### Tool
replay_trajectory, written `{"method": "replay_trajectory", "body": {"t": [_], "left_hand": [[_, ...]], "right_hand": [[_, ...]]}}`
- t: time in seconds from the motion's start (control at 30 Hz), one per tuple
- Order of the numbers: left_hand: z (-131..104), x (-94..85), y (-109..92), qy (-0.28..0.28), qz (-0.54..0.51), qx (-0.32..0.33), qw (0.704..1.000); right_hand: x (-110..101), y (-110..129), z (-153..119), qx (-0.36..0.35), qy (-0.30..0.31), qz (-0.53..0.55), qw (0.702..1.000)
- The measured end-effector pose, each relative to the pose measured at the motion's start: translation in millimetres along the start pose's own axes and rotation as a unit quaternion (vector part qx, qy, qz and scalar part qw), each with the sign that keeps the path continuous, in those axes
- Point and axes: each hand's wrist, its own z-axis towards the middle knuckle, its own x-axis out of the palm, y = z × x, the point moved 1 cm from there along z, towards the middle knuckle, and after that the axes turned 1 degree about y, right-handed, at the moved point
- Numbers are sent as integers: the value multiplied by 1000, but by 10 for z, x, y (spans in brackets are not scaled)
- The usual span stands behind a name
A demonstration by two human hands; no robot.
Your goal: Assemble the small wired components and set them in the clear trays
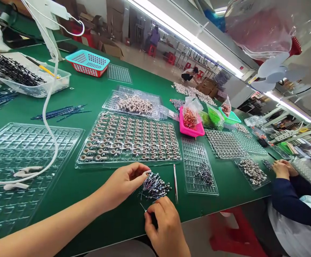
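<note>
Your right fingers [157, 211] pinch a thin piece [143, 207], long axis pointing forward-left from them; left fingers [138, 182] nearly meet, hold unclear.

The bare left forearm [64, 219] slants in low over the tabletop [112, 228], its left hand [123, 185] extended further in, thumb and forefinger tips drawn together. The right hand [166, 223] bends over the tabletop's near edge, knuckles up, fingers curled, thumb and forefinger pinching.
</note>
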Motion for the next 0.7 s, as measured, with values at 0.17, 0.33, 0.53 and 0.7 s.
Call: {"method": "replay_trajectory", "body": {"t": [0.17,0.33,0.53,0.7], "left_hand": [[-19,11,24,6,34,21,999],[-9,-9,39,2,59,19,998],[2,-61,56,-9,88,-5,996],[-26,-49,119,-19,113,-1,993]], "right_hand": [[-111,-34,45,-6,4,41,999],[-331,-149,89,18,29,97,995],[-753,-587,659,85,38,108,990],[-998,-1340,1601,198,44,-42,978]]}}
